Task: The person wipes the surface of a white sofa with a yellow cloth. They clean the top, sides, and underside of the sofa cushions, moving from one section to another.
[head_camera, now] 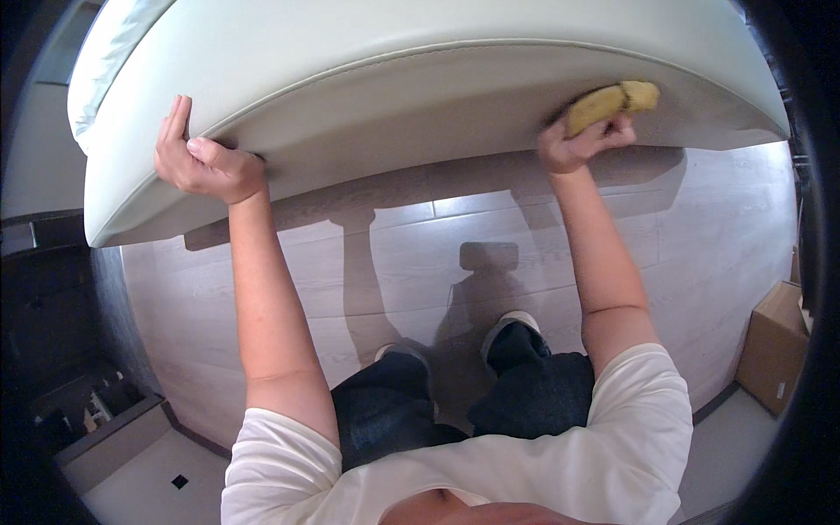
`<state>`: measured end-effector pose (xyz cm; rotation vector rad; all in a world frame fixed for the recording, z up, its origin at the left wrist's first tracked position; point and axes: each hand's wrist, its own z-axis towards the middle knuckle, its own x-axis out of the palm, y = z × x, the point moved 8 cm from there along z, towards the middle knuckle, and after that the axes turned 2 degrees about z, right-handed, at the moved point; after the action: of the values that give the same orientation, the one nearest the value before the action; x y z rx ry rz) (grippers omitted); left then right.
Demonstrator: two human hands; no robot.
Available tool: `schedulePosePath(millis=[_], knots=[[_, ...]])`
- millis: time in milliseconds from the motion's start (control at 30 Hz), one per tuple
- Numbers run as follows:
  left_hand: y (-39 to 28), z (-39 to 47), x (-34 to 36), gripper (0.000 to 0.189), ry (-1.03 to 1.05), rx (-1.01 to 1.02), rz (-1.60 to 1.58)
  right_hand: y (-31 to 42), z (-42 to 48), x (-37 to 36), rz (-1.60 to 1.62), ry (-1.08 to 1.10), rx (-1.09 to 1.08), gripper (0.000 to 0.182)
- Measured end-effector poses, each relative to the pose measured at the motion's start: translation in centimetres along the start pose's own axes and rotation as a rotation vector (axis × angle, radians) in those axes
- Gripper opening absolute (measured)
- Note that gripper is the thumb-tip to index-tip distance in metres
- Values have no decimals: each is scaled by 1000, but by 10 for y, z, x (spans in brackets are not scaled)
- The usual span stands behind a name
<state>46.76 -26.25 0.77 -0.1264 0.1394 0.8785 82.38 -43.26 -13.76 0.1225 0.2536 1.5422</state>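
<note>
A pale cream, leather-look upholstered piece of furniture (367, 111) spans the top of the view, its front face shaded below a curved stitched seam. My left hand (207, 161) rests against the seam edge at its left, with fingers extended upward and thumb apart; nothing is held in it. Farther right, my right hand (581, 144) holds a yellow pad, a sponge or folded cloth (597, 108), against the shaded front face. The pad looks bent, with a dark crease between its two parts. Some of my right fingers are hidden behind it.
Wood-look floor planks (420, 289) lie beneath the furniture, crossed by shadows of my arms and head. My jeans (535, 394) and light shoes are below. A cardboard box (774, 348) stands at the right. Dark shelving (72, 407) with small items is at the left.
</note>
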Motion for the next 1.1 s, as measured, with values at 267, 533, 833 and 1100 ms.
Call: schedulePosePath(millis=[267, 533, 833, 1100], knots=[[-1, 1, 4, 45, 10, 20, 6, 179, -62, 72, 285, 326, -480, 31], [3, 5, 2, 43, 70, 2, -3, 95, -41, 52, 310, 524, -419, 33], [2, 2, 2, 44, 28, -10, 16, -76, -38, -17, -126, 224, -198, 53], [-5, -2, 1, 45, -5, -8, -33, 25, -160, 67, -26, 510, -242, 38]])
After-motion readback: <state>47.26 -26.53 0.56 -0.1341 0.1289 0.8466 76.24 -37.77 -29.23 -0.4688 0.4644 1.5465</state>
